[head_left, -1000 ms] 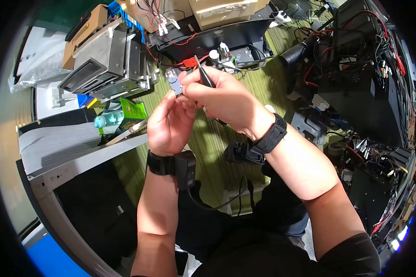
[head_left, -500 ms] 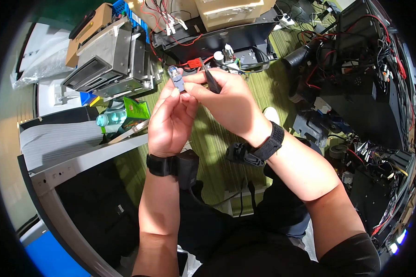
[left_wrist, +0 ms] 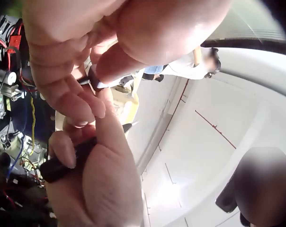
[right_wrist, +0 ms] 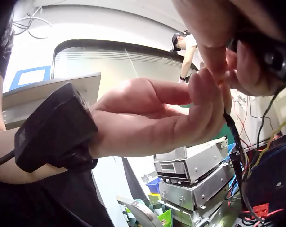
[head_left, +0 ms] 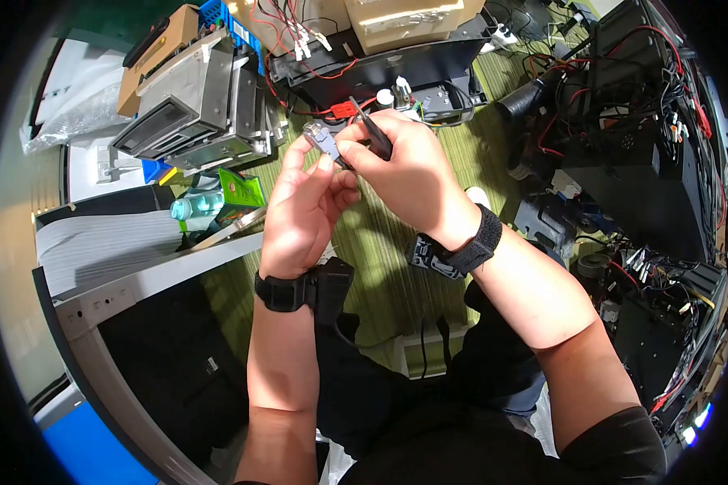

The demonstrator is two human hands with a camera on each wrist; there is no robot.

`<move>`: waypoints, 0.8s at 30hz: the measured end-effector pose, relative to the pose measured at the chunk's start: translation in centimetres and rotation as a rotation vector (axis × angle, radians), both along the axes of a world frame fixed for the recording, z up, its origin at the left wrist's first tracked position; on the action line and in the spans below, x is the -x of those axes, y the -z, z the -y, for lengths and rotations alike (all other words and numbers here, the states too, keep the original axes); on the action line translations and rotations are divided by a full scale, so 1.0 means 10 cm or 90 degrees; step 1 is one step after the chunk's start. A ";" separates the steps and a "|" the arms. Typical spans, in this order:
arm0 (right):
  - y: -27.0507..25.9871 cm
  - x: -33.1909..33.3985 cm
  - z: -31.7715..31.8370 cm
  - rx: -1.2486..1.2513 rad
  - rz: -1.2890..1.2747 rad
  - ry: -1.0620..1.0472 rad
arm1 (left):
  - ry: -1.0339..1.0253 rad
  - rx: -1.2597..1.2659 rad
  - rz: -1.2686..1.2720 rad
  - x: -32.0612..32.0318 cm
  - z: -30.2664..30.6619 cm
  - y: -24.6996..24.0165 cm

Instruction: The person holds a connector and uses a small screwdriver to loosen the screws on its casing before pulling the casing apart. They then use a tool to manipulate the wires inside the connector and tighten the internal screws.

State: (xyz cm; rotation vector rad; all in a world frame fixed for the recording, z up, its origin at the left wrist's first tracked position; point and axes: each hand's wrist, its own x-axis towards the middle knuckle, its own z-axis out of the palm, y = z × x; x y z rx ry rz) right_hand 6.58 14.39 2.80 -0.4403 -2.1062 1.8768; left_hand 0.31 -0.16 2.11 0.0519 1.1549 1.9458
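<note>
black cable (right_wrist: 234,135): shown in right wrist view, mostly hidden in head view
grey connector (head_left: 326,144): between hands, clear end up-left, axis diagonal (head)
left hand (head_left: 299,210): connector pinched
right hand (head_left: 412,174): connector pinched, black tool (head_left: 375,139) gripped

left hand (left_wrist: 69,47) above right hand (left_wrist: 107,175) | black tool (left_wrist: 55,169) gripped by right hand | white ceiling (left_wrist: 214,111) behind

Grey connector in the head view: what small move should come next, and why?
Probably let the left hand steady the grey connector while the right hand swings the tip of the black-handled tool towards it. The left thumb and fingers already pinch the connector, while the tool's tip points away without touching it.
</note>
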 end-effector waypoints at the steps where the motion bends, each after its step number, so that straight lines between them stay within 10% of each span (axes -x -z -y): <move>1: 0.01 0.00 0.00 0.025 0.012 0.007 | 0.005 0.002 -0.011 0.00 -0.01 -0.02; 11: -0.14 -0.04 -0.20 0.320 0.162 -0.134 | 0.012 -0.052 0.125 0.03 -0.02 -0.05; 24: 0.01 0.03 -0.08 0.263 0.018 -0.061 | -0.025 -0.135 0.227 0.02 -0.05 -0.01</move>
